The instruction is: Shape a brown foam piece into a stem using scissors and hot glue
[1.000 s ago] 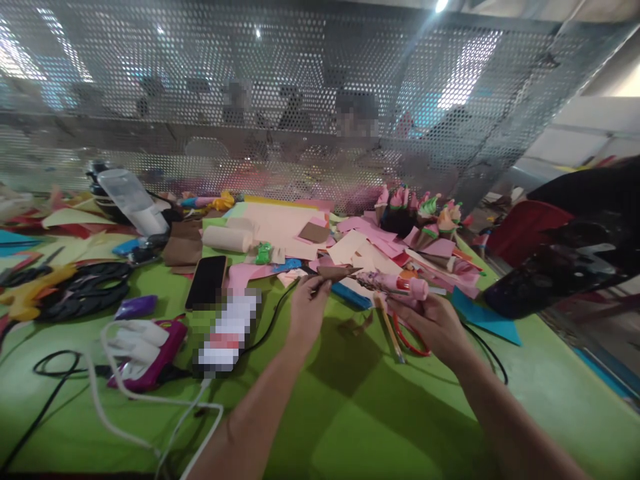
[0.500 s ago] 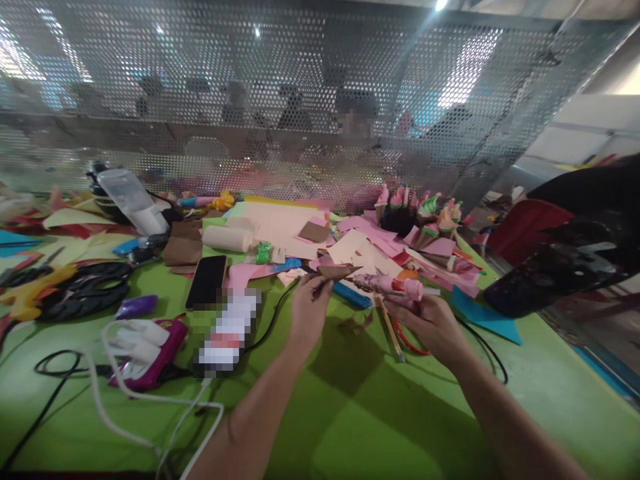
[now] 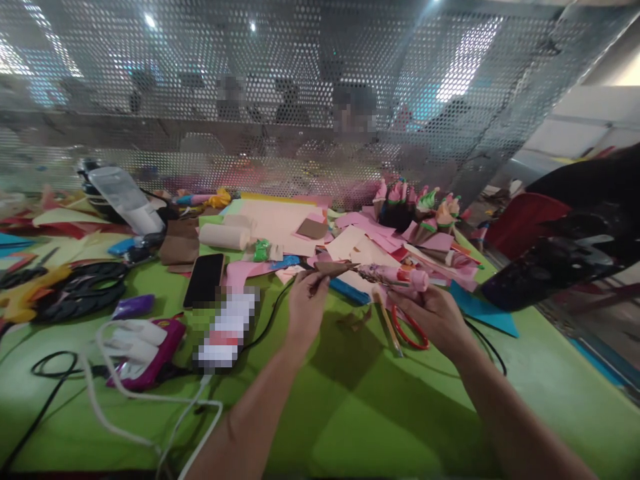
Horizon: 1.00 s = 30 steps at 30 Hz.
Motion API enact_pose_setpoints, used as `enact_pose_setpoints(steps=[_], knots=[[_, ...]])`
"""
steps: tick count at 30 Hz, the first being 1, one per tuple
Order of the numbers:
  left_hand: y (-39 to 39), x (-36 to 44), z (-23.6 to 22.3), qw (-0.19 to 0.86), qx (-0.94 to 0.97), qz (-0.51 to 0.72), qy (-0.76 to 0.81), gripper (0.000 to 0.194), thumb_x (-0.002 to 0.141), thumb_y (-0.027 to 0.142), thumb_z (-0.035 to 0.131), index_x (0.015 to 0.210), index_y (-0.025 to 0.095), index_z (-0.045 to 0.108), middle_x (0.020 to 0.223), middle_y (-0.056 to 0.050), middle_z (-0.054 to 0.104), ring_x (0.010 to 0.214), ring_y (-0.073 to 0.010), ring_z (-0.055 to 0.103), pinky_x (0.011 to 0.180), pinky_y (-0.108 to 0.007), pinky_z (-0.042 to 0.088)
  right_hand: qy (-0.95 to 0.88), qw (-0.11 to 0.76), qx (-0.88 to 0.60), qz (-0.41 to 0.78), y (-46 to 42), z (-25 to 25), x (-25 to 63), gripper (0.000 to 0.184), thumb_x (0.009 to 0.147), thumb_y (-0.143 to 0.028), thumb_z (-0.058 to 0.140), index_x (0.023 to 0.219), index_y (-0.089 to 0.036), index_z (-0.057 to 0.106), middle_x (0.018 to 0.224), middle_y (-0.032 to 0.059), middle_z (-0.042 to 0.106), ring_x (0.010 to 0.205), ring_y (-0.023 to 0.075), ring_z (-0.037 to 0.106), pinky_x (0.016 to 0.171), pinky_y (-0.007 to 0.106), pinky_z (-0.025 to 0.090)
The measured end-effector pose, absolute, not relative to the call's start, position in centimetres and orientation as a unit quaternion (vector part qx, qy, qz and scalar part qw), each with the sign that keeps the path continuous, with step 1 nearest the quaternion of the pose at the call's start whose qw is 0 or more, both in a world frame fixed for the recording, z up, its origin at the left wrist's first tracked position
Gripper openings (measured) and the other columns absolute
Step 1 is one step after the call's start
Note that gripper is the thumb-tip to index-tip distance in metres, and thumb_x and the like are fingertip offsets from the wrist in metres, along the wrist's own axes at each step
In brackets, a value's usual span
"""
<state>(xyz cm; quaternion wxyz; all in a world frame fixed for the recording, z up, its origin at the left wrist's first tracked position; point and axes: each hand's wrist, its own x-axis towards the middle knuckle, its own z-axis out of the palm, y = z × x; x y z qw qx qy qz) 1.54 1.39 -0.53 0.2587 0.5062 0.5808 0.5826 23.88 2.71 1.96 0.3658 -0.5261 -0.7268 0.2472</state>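
My left hand [image 3: 306,301] is closed on a small brown paper cone [image 3: 334,268], held just above the table with its point to the right. In my right hand [image 3: 434,310] is a pink hot glue gun [image 3: 397,275], its stained nozzle pointing left, close to the cone's tip. Whether nozzle and cone touch, I cannot tell. Beneath my hands a blue strip-like object [image 3: 350,291], a pencil [image 3: 389,327] and red-handled scissors [image 3: 411,333] lie on the green table [image 3: 370,413]. Brown paper scraps [image 3: 355,320] lie between my hands.
Pink and cream paper [image 3: 363,247] covers the back, near paper cones with coloured swirls [image 3: 427,200]. On the left are a phone [image 3: 204,280], a blurred-out phone-like device [image 3: 227,327], a magenta power strip [image 3: 167,350] and cables. A dark bottle [image 3: 520,273] lies right; perforated metal [image 3: 300,153] stands behind.
The view has shifted slightly. My right hand has moved a little to the right with the glue gun; the cone stays in my left fingers.
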Motion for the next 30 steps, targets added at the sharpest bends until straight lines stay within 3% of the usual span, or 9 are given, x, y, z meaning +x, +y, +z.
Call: enact_pose_setpoints(steps=[5,10,18,25,30], knots=[[1.45,1.52,-0.53,0.263,0.504,0.589,0.574,0.014,0.082,0.022,0.06,0.078,0.019,0.074,0.089,-0.005,0.066,0.082,-0.0169,0.06,0.079,-0.027,0.049,-0.722,0.358,-0.536,0.25,2.67,2.19,23.72,0.05,0.079,-0.062,0.06,0.057,-0.018,0.057,0.051,-0.0018,0.041,0.052,0.0128,0.036,0.048,0.027,0.03],[1.47,1.51,-0.47,0.265,0.507,0.584,0.576,0.014,0.082,0.02,0.06,0.078,0.018,0.074,0.088,-0.006,0.066,0.083,-0.0173,0.061,0.078,-0.028,0.048,-0.731,0.342,-0.523,0.273,2.56,2.02,23.53,0.046,0.08,-0.061,0.06,0.068,-0.016,0.065,0.056,-0.0007,0.047,0.054,0.0135,0.04,0.049,0.026,0.032],[1.41,1.6,-0.75,0.264,0.517,0.579,0.573,0.016,0.083,0.019,0.06,0.078,0.019,0.075,0.086,-0.006,0.066,0.083,-0.0175,0.061,0.078,-0.028,0.048,-0.751,0.33,-0.503,0.274,2.46,1.75,23.23,0.04,0.084,-0.053,0.058,0.065,-0.017,0.061,0.059,-0.0002,0.052,0.056,0.0139,0.043,0.053,0.026,0.037],[1.51,1.52,-1.01,0.269,0.502,0.594,0.569,0.016,0.082,0.023,0.061,0.079,0.017,0.075,0.087,-0.006,0.066,0.08,-0.0168,0.061,0.071,-0.025,0.049,-0.737,0.35,-0.516,0.262,2.61,2.18,23.1,0.044,0.081,-0.056,0.058,0.056,-0.02,0.05,0.052,-0.0024,0.04,0.051,0.0123,0.036,0.048,0.026,0.03],[1.7,1.3,-1.31,0.262,0.513,0.591,0.564,0.017,0.082,0.023,0.06,0.082,0.019,0.076,0.088,-0.006,0.068,0.084,-0.0181,0.062,0.077,-0.028,0.049,-0.751,0.343,-0.485,0.29,2.88,1.41,23.09,0.04,0.083,-0.054,0.059,0.062,-0.019,0.056,0.057,-0.0011,0.049,0.054,0.0139,0.042,0.051,0.026,0.034]])
